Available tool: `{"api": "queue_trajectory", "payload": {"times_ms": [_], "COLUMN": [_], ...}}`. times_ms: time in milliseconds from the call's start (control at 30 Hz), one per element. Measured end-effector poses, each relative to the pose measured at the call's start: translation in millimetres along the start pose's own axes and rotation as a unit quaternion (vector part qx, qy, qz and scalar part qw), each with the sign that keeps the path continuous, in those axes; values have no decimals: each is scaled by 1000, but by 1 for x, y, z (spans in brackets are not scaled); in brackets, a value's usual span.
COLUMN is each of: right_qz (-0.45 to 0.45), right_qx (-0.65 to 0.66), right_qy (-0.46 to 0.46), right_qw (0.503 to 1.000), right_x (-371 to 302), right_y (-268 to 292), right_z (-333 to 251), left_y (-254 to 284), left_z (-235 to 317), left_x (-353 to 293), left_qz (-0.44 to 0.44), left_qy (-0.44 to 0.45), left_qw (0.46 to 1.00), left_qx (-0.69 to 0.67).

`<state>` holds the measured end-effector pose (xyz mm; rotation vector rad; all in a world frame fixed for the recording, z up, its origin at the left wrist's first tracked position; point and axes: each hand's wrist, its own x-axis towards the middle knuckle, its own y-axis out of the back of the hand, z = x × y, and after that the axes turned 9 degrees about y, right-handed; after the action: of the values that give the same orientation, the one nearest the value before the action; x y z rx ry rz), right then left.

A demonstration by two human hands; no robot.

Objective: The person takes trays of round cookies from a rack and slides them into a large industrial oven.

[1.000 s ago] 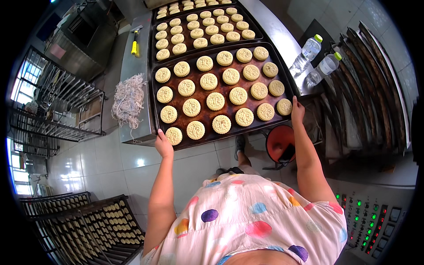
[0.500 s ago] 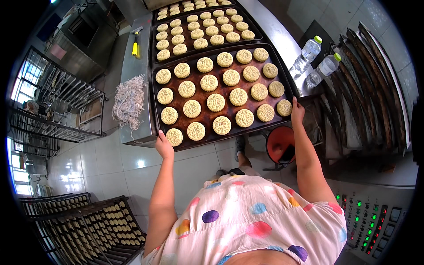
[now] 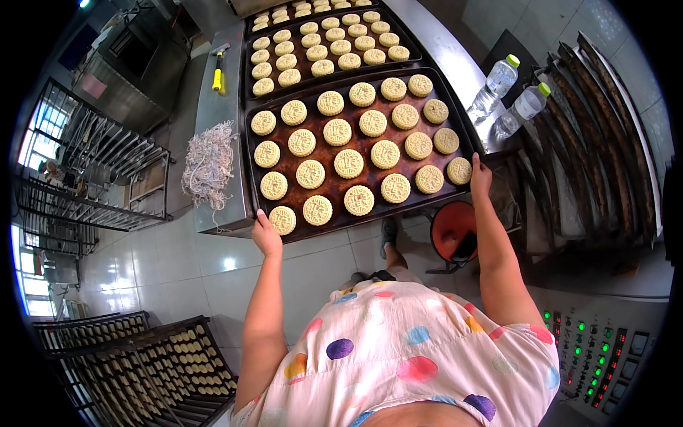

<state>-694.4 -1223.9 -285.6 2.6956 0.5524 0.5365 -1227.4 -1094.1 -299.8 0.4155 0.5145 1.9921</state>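
Observation:
In front of me is a dark baking tray (image 3: 324,139) bearing rows of round, pale yellow mooncakes (image 3: 348,163) with stamped tops. My left hand (image 3: 267,235) is closed on its near left corner, thumb over the rim. At the near right corner my right hand (image 3: 481,176) grips the rim the same way; the fingers beneath are hidden. The tray's far part is over the metal table, while its near edge juts out past the table's end. Right behind it sits a second baking tray (image 3: 302,79) with more mooncakes, and part of a third shows beyond.
On the metal table (image 3: 213,171) at left lie a heap of string (image 3: 208,167) and a yellow-handled tool (image 3: 218,75). Two water bottles (image 3: 498,84) stand at right. A red stool (image 3: 453,231) is below the tray; racks (image 3: 142,370) of trays stand left, a lit control panel (image 3: 590,356) lower right.
Almost nothing has moved. Both hands keep their hold on the tray, and the view has shifted very slightly.

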Motion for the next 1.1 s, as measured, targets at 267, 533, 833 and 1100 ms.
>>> {"api": "queue_trajectory", "payload": {"times_ms": [267,533,833,1100], "right_qz": [9,8,-86,-327], "right_qx": [-9,10,389,453], "right_qy": [1,10,-199,-280], "right_qw": [1000,1000,896,781], "right_x": [2,-1,-23,-98], "right_y": [0,-2,13,38], "right_z": [6,-3,6,-14], "left_y": [-1,0,6,37], "left_z": [1,-1,-18,-13], "left_x": [0,0,-5,-72], "left_qz": [-5,4,-249,-452], "left_qy": [6,3,290,357], "left_qw": [1000,1000,812,663], "left_qx": [4,3,-441,-478]}}
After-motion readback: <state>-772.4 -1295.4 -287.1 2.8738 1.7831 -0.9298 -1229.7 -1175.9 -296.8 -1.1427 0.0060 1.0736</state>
